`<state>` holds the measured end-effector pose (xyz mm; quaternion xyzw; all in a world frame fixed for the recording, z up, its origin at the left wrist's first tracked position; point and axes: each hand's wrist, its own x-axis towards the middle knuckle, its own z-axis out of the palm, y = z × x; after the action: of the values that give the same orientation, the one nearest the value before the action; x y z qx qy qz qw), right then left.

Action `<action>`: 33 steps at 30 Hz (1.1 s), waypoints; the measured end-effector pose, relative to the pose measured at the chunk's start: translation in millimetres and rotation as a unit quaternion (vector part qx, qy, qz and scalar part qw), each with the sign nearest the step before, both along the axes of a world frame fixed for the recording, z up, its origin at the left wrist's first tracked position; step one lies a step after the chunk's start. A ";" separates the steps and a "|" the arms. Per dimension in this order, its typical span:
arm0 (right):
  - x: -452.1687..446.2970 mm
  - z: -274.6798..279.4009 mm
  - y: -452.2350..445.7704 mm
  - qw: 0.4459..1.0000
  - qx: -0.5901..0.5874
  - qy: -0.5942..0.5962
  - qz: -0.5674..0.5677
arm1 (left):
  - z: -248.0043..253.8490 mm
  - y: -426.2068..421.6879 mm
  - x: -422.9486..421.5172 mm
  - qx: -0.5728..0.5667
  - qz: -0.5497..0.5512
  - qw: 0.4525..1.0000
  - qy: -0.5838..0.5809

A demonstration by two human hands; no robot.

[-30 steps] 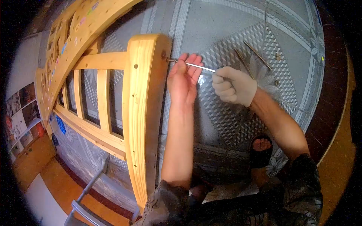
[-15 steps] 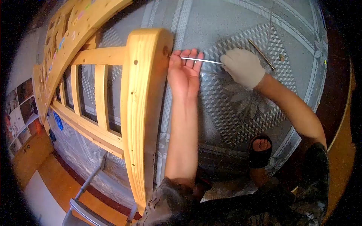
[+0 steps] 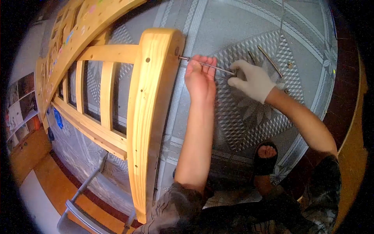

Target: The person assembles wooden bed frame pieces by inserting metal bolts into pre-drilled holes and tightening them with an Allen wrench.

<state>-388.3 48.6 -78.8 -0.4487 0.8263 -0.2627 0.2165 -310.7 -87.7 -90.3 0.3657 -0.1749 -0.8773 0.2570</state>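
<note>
A bolt (image 3: 184, 58) sticks out of the side of the upright wooden post (image 3: 150, 117), near its top. A thin metal rod (image 3: 216, 68), which looks like the long arm of a hex key, runs from the bolt head toward the right. My bare left hand (image 3: 200, 80), palm up, pinches the rod close to the bolt head between thumb and fingers. My right hand (image 3: 253, 80), in a pale glove, curls thumb and forefinger around the rod's dark far end, with a gap between them. The exact contact there is hard to make out.
On the patterned floor covering (image 3: 249, 136) lie a long metal rod (image 3: 269, 61), a shorter dark piece (image 3: 252, 57) and a small round part (image 3: 290, 65). Slatted wooden rails (image 3: 105, 93) join the post at left. A grey metal frame (image 3: 83, 191) stands lower left.
More of the bolt now shows outside the post. My right thumb and forefinger have spread from a closed grip around the rod's end. The view has shifted slightly.
</note>
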 end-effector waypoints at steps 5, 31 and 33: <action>-4.1 17.6 -3.3 0.645 0.094 -0.719 -0.243 | -6.5 -0.3 1.8 -0.002 0.000 0.999 0.044; -2.2 -1.9 -4.9 0.985 -0.106 0.139 0.010 | 13.1 -0.2 -8.0 -0.027 -0.066 0.994 -0.080; 0.3 8.6 -1.2 0.989 -0.126 0.060 -0.041 | 12.1 -0.7 -7.7 -0.022 -0.066 0.995 -0.072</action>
<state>-387.9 47.4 -70.2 -0.4535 0.8154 -0.3464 0.0974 -318.4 -88.4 -78.2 0.4097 -0.2361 -0.8597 0.1930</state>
